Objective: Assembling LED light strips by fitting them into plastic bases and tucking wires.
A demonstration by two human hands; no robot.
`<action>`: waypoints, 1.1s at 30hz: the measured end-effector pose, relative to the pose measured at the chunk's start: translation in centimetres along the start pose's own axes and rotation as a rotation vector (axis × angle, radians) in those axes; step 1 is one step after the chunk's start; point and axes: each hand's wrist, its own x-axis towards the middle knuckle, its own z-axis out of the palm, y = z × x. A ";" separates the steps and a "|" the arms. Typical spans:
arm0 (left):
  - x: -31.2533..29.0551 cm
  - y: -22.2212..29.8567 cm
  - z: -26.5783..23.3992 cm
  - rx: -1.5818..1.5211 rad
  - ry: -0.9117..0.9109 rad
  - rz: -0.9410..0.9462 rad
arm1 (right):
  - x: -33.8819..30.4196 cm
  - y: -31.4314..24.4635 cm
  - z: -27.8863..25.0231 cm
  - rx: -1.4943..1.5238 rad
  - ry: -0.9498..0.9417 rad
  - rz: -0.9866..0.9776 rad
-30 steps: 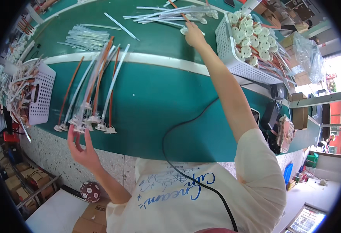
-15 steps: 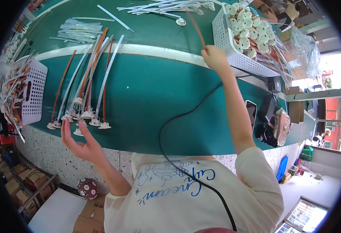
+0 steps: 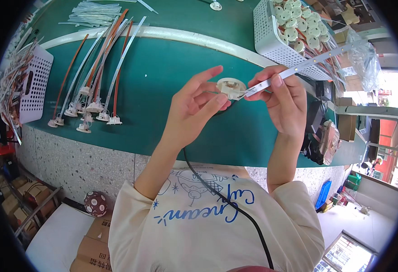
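Note:
Above the middle of the green table, my left hand [image 3: 192, 106] has its thumb and fingers at the edge of a round white plastic base [image 3: 232, 84]. To its right, my right hand [image 3: 285, 102] pinches a silvery LED strip [image 3: 310, 63] near its lower end. Thin wires appear to link the strip's end and the base, and the strip slants up and away to the right. On the left of the table lies a group of similar white and orange strips [image 3: 125, 59] with white bases [image 3: 94, 107] at their near ends.
A perforated white basket [image 3: 264, 34] full of strips with round bases stands at the back right, another basket [image 3: 38, 90] at the left. Loose strips [image 3: 92, 16] lie at the back. A black cable [image 3: 194, 171] runs over my shirt toward the table [image 3: 162, 131].
My left hand has left the grouped bases and moved right to the round base. My right hand has come back from an orange strip near the right basket and now holds the LED strip.

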 end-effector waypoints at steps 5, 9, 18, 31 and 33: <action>-0.3 0.9 0.5 -0.027 0.005 0.034 | -0.6 0.2 0.7 0.063 0.151 -0.120; -0.4 0.7 0.9 -0.053 0.067 0.088 | -1.1 0.1 2.0 -0.072 0.179 -0.196; -0.5 1.0 1.6 -0.024 0.125 0.207 | -1.1 0.9 3.1 -0.043 0.261 -0.269; -0.3 0.5 1.6 0.246 0.201 0.481 | -1.3 0.2 2.7 -0.104 0.142 -0.471; -0.6 0.7 1.6 0.421 0.119 0.422 | -1.2 0.0 3.0 -0.084 0.177 -0.455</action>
